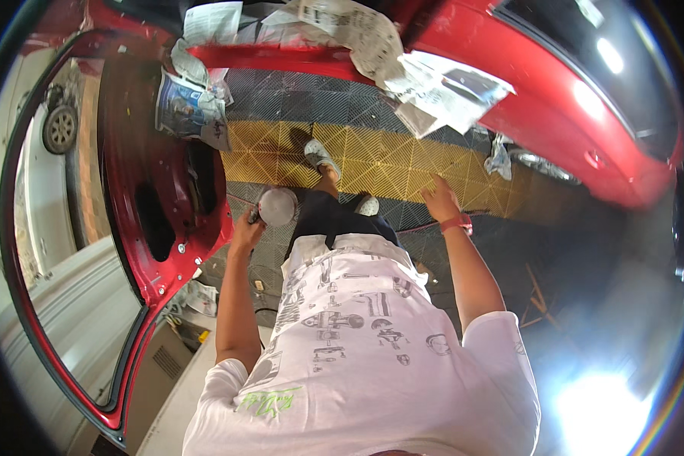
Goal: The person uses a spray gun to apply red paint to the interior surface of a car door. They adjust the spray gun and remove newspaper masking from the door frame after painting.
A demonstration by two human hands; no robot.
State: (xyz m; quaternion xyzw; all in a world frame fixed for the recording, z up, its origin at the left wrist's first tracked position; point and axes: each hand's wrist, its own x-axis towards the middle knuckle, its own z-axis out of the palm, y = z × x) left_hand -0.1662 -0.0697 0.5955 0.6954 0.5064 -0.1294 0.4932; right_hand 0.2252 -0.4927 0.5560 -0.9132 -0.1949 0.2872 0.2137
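Note:
My left hand grips a hand-held power tool with a round grey pad, held just right of the inner face of an open red car door. My right hand hangs free with its fingers spread and holds nothing; a red band sits on its wrist. My white printed shirt fills the lower middle, and my grey shoes stand on the yellow and dark grid floor tiles.
A red car body runs along the top right, with sheets of masking paper taped over it and over the door. A cord trails on the floor at the left. A white vehicle stands beyond the door.

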